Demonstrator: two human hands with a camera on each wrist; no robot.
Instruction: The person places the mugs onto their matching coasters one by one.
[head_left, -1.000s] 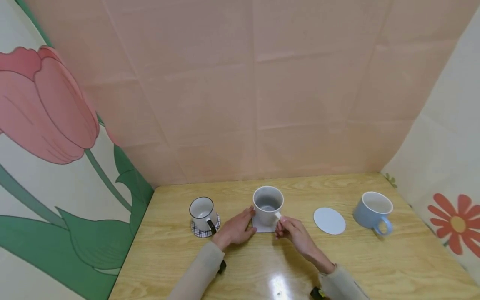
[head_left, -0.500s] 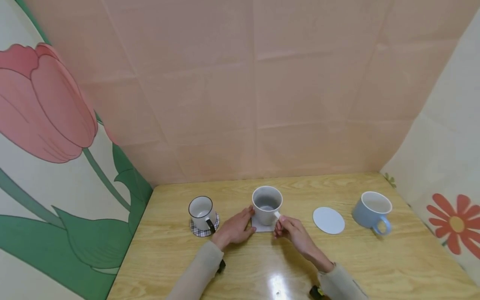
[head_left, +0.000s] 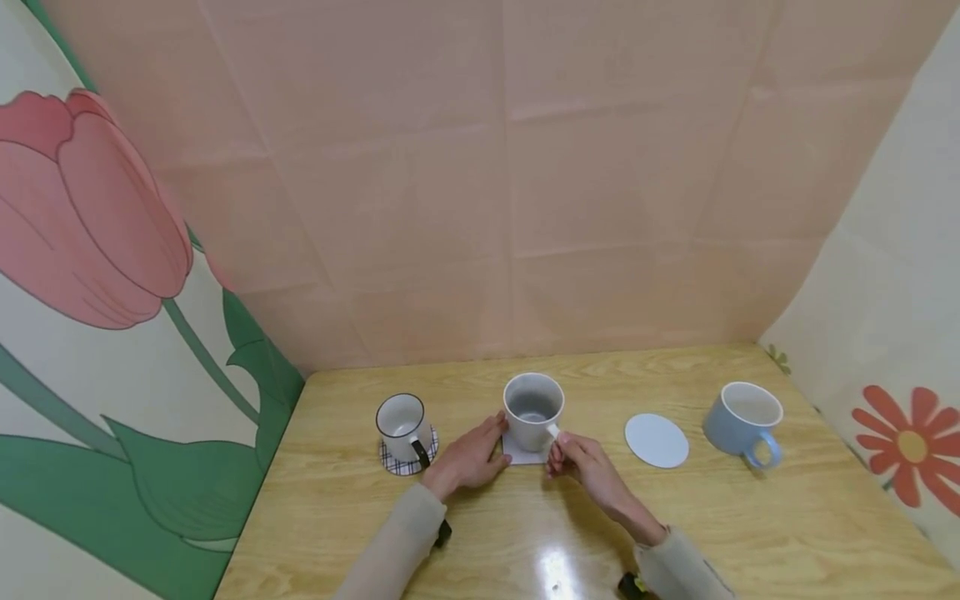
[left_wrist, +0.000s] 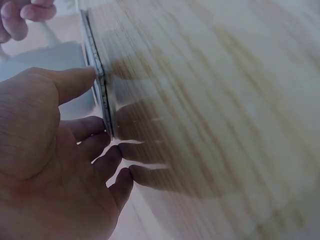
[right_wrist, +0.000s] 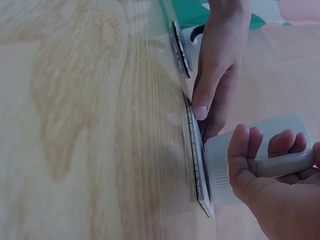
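A white mug (head_left: 531, 427) stands upright on a pale square coaster (head_left: 516, 455) at the middle of the table. My right hand (head_left: 587, 469) pinches the mug's handle (right_wrist: 284, 165), its fingers bent around it in the right wrist view. From the left, my left hand (head_left: 469, 456) reaches the coaster with fairly straight fingers. In the left wrist view its thumb (left_wrist: 75, 82) and fingertips touch the coaster's edge (left_wrist: 103, 97), while the other fingertips rest on the table. The mug hides most of the coaster's top.
Left of the hands, a white mug with a black rim and handle (head_left: 401, 446) sits on a round checked coaster (head_left: 393, 468). A bare round white coaster (head_left: 657, 441) lies to the right. Beyond it stands a blue mug (head_left: 729, 428). A pink cloth (head_left: 510, 208) hangs behind the wooden table.
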